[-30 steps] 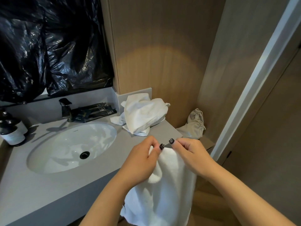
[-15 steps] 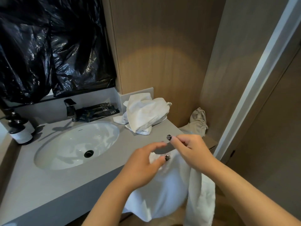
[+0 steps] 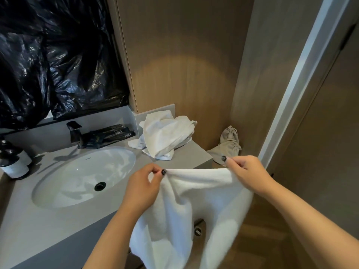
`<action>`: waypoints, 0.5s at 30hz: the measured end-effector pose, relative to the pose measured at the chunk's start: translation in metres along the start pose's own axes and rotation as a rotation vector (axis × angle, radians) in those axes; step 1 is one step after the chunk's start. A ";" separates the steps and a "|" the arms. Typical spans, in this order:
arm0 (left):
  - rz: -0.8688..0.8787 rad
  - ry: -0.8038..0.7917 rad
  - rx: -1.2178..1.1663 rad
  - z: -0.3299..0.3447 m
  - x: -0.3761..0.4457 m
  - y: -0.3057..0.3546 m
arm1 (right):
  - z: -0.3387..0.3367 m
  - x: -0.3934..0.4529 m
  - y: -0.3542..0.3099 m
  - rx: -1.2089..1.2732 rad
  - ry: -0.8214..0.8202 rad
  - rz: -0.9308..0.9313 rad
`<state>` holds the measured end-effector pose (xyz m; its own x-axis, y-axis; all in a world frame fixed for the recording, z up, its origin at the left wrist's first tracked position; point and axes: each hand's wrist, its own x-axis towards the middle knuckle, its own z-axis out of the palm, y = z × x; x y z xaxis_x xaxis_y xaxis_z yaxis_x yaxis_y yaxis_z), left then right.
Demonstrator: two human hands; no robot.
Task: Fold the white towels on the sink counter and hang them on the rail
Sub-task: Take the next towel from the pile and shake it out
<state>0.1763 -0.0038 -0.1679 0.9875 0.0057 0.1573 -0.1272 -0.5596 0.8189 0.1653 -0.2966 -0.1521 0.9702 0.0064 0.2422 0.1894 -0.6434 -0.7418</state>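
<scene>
Both hands hold one white towel point(image 3: 186, 206) by its top edge, out in front of the bench point(image 3: 48, 226). Left hand point(image 3: 142, 189): thumb and forefinger pinch the towel's left corner, other fingers curled. Right hand point(image 3: 246, 171): same pinch grip on the right corner, just past the bench's right end. Top edge runs nearly straight between the two hands, slight sag near the left. Rest of the towel hangs down below bench level, split into two drooping lobes with a gap between them.

Head view, remainder: second white towel, crumpled pile point(image 3: 167, 134), sits on the bench's back right corner against the wood wall panel, well apart from the held one. Oval sink point(image 3: 83, 177) is set into the bench left of the hands, dark drain in the middle. Dark tap point(image 3: 74, 133) behind the sink, dark packets point(image 3: 108, 135) lying just beside it. Bottles point(image 3: 12, 160) with white labels at the far left. Black plastic sheet point(image 3: 54, 55) covers the wall above the sink. Beige cloth bag point(image 3: 227, 146) on a lower ledge right of the bench, behind the right hand.
</scene>
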 end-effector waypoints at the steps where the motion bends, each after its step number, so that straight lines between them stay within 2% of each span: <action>1: -0.025 -0.007 0.007 -0.001 0.001 -0.005 | 0.000 0.000 0.001 -0.012 -0.002 -0.012; 5: 0.069 -0.028 0.060 0.012 -0.004 0.000 | 0.019 0.002 -0.018 -0.032 -0.041 -0.093; 8: 0.226 -0.177 -0.046 0.027 -0.014 0.022 | 0.034 0.005 -0.036 -0.019 -0.061 -0.169; 11: 0.297 -0.298 -0.139 0.038 -0.025 0.034 | 0.039 0.007 -0.049 0.006 -0.071 -0.246; 15: 0.310 -0.275 -0.180 0.042 -0.024 0.030 | 0.037 0.007 -0.047 0.018 -0.190 -0.205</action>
<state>0.1524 -0.0554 -0.1703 0.8852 -0.3733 0.2775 -0.4106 -0.3469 0.8432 0.1691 -0.2383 -0.1385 0.9219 0.2794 0.2683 0.3858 -0.6003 -0.7006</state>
